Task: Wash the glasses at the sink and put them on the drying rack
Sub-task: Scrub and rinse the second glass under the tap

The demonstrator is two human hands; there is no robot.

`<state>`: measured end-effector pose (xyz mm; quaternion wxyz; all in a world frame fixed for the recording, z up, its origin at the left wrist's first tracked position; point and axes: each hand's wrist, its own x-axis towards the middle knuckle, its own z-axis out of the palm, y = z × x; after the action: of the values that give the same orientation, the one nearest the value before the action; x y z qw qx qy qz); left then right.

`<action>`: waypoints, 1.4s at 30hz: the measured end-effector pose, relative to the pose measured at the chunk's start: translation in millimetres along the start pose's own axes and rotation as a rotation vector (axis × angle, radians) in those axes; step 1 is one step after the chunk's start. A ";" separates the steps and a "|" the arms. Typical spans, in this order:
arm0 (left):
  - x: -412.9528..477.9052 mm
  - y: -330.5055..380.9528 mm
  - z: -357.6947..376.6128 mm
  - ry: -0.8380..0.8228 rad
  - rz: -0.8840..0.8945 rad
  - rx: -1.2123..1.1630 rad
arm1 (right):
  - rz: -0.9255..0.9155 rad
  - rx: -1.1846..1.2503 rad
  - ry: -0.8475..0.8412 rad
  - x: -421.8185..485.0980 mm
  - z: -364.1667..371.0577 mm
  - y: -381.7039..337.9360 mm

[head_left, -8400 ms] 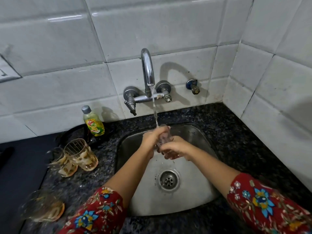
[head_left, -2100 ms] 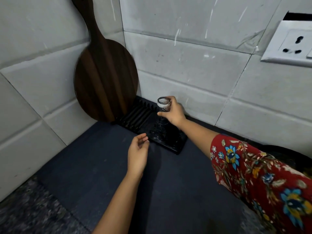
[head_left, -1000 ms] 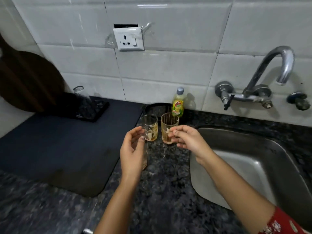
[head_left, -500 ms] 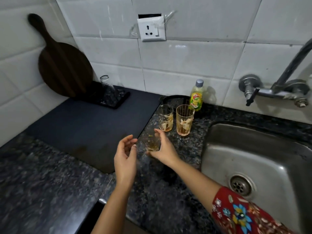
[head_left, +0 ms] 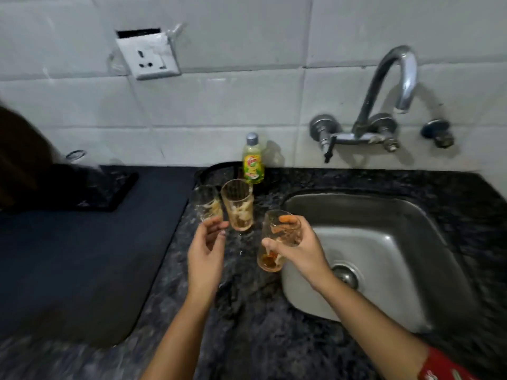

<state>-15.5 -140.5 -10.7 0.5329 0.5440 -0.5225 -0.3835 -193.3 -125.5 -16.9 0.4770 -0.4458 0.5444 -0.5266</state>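
Observation:
My right hand grips a dirty glass with orange residue, held above the counter at the left rim of the steel sink. My left hand hovers beside it with relaxed fingers and holds nothing. Two more dirty glasses stand upright on the granite counter just beyond my left hand. A clean glass stands upside down on the black drying rack at the far left.
A dish soap bottle stands against the tiled wall behind the glasses. The tap arches over the sink, with no water running. A dark mat covers the counter on the left. A wall socket sits above.
My right hand has lifted the dirty glass off the counter and carried it right toward the sink. The view has swung right, and the wooden board is mostly out of frame.

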 end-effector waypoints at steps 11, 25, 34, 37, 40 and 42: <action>75.8 69.1 209.0 -0.340 0.006 0.346 | 0.069 -0.088 0.178 10.0 -155.9 -3.9; 115.3 85.1 266.7 -0.266 -0.047 0.624 | 0.086 -0.179 0.178 22.8 -198.5 8.2; 58.0 41.9 231.9 -0.582 -0.311 0.078 | 0.168 0.043 0.090 31.2 -190.4 5.5; 18.3 4.3 206.7 -1.027 -0.392 -0.009 | 0.254 0.155 0.090 37.3 -188.2 6.3; -1.8 -11.7 216.2 -0.960 -0.257 0.005 | 0.294 0.094 0.024 41.4 -177.9 8.5; -1.6 -18.1 225.5 -0.850 -0.229 -0.026 | 0.296 0.007 -0.101 41.8 -174.6 6.1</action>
<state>-232.5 -181.5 -59.8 0.2315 0.3857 -0.6265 -0.6365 -372.0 -140.7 -26.8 0.5777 -0.3850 0.5775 -0.4296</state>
